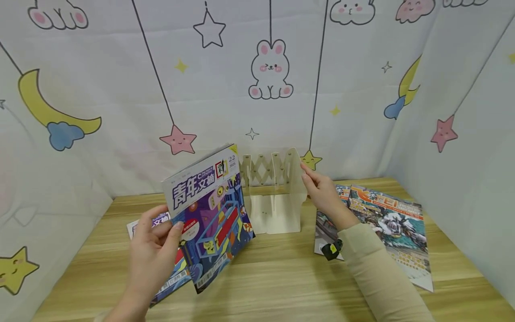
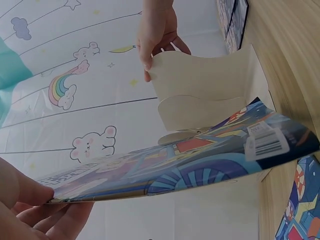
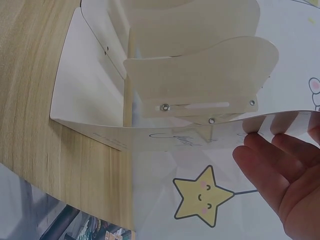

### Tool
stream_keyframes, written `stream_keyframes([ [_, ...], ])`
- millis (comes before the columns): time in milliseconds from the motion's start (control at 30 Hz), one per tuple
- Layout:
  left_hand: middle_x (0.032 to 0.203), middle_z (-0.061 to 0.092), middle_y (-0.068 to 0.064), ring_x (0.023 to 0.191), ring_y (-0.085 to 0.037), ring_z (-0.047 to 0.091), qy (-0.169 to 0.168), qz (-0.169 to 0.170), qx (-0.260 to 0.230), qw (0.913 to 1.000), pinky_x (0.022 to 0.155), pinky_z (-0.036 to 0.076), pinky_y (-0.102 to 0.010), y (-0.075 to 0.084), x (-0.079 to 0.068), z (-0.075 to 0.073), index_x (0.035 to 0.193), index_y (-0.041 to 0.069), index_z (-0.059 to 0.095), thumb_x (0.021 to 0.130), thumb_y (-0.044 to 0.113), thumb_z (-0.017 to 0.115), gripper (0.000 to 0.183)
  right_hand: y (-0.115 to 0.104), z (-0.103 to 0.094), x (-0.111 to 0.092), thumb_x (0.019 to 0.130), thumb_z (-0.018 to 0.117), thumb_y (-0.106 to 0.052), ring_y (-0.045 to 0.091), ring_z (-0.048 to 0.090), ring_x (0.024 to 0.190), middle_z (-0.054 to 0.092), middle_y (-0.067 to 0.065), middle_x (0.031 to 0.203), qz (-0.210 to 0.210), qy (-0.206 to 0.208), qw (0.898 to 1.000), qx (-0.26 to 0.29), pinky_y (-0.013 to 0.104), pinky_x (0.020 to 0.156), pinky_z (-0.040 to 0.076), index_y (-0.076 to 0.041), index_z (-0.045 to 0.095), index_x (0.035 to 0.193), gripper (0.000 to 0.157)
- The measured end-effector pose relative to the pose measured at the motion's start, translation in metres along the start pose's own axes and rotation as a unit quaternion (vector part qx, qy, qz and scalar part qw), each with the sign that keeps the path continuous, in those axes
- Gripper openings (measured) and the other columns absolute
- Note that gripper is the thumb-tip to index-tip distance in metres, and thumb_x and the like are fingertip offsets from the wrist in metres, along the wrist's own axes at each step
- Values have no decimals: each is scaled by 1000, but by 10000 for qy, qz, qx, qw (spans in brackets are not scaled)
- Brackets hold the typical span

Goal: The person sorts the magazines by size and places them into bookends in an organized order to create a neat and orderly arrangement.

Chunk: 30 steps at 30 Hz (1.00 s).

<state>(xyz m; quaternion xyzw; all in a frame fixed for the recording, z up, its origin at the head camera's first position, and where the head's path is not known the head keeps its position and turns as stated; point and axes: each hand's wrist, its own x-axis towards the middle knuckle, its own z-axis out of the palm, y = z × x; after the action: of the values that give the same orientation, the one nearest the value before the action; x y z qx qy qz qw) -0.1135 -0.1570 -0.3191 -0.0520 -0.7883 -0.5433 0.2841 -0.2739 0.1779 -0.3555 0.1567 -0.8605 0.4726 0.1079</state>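
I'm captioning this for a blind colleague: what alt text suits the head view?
A person's left hand holds up a colorful magazine near a cream rack, while the right hand grips the rack's right panel. More magazines lie to either side on a wooden table.

There is room over the table [image 1: 277,273] in front of the white rack [image 1: 285,219], but the magazine [image 1: 219,210] in my left hand [image 1: 149,250] blocks its left side.

Soft, even light leaves faint shadows on the table [image 1: 277,273].
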Motion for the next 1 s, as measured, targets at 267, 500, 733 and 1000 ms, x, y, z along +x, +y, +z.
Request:
stream_keyframes([
  [267, 105, 67, -28, 71, 5, 66, 36, -176, -84, 9998, 57, 54, -16, 0, 0, 5, 124, -1, 46, 91, -5, 55, 35, 0, -1, 0, 103, 37, -32, 6, 31, 41, 39, 3, 57, 91, -55, 9999, -26, 28, 50, 43, -22, 35, 147, 45],
  [500, 106, 67, -28, 75, 6, 66, 100, -175, -138, 9997, 60, 54, -15, 2, 0, 9, 123, -2, 46, 91, -6, 55, 34, 0, -1, 0, 102, 37, -38, 12, 32, 44, 40, 4, 59, 13, -50, 10000, -20, 29, 51, 46, -24, 35, 146, 47],
  [733, 104, 68, -27, 73, 7, 65, 170, -180, -71, 9997, 52, 52, -16, 1, 1, 13, 123, -2, 47, 90, -7, 56, 35, 3, -1, 0, 102, 38, -36, 9, 32, 43, 41, 4, 59, -22, -48, 10000, -15, 29, 54, 48, -24, 35, 146, 46],
  [1000, 105, 67, -26, 74, 7, 65, 229, -78, -52, 9997, 48, 50, -16, -2, 3, 18, 124, -1, 49, 89, -7, 56, 35, 2, 0, 0, 102, 38, -37, 12, 34, 45, 41, 4, 58, -59, 9, 10000, -7, 29, 51, 47, -25, 36, 146, 45],
])
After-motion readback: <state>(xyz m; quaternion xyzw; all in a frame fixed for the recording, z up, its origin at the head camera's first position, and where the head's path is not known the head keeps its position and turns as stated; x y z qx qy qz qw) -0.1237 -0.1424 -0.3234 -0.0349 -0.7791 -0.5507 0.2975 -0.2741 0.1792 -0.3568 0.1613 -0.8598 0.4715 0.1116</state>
